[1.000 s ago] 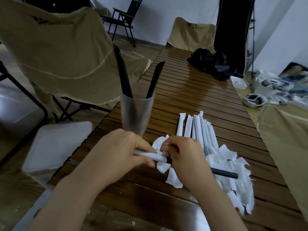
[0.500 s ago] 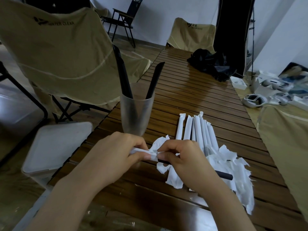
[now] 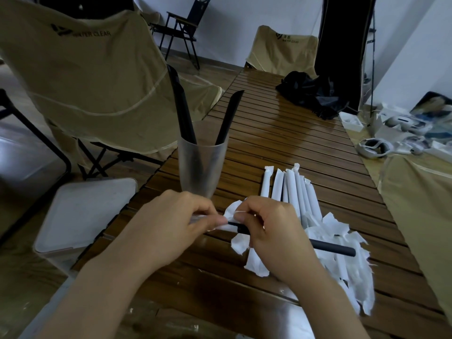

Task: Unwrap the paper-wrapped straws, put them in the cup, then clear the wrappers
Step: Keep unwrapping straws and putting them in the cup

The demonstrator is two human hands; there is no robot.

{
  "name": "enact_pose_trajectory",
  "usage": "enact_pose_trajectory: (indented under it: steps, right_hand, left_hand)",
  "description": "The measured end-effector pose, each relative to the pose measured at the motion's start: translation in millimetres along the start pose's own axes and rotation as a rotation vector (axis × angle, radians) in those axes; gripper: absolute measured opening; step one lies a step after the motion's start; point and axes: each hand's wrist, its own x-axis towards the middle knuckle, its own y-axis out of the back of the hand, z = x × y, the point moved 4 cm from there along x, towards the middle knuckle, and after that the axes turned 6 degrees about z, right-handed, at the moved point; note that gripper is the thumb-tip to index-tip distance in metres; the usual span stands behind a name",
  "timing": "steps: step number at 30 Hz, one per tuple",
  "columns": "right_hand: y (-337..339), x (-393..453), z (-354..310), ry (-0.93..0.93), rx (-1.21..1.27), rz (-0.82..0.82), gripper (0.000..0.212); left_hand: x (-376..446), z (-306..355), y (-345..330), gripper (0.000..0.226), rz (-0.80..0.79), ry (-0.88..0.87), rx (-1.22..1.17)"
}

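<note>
Now we see left hand (image 3: 171,223) fingers pinching the wrapper (image 3: 208,219), right hand (image 3: 271,231) fingers gripping the black straw (image 3: 335,249) over the counter (image 3: 281,133).

tan chair (image 3: 93,94), black cloth (image 3: 310,94), white bin (image 3: 80,216)

Left hand (image 3: 171,226) and right hand (image 3: 271,231) both bare: no gloves, rings or watch visible. Forearms bare as far as the bottom edge of the view, with no sleeve or cuff showing on either arm. Fingernails short and unpainted where they show; no marks or bandages seen.
</note>
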Motion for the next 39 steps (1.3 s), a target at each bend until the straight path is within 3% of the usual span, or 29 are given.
enact_pose_trajectory:
  steps: [4,10,17,21,24,34,39]
  right_hand:
    - [-0.6,-3.1,-2.2,0.095,-0.028,0.002,0.014]
    - [-1.6,-1.0,-2.5,0.118,0.021,0.031,0.011]
    - [0.8,-5.2,-10.8,0.142,-0.066,0.258,0.014]
    - [0.2,-5.7,-8.5,-0.037,-0.059,0.232,0.02]
    - [3.2,-3.5,-3.5,-0.117,-0.021,0.253,0.018]
    - [5.3,-2.4,-9.5,0.049,-0.143,0.177,0.011]
    - [4.9,-1.2,-9.2,-0.003,-0.096,0.186,0.013]
  left_hand:
    - [0.9,-2.8,-2.4,0.023,-0.051,0.06,-0.014]
    - [0.4,-4.5,-3.3,0.013,-0.005,0.083,-0.12]
    - [3.2,2.9,-2.9,0.014,0.065,0.052,-0.201]
    - [2.6,9.7,-0.1,0.008,0.083,0.054,-0.203]
    - [1.4,15.8,-2.0,0.025,0.109,0.052,-0.201]
    - [-3.1,3.5,-2.9,0.017,-0.039,0.088,-0.149]
    - [-1.6,3.0,0.0,0.008,0.027,0.074,-0.135]
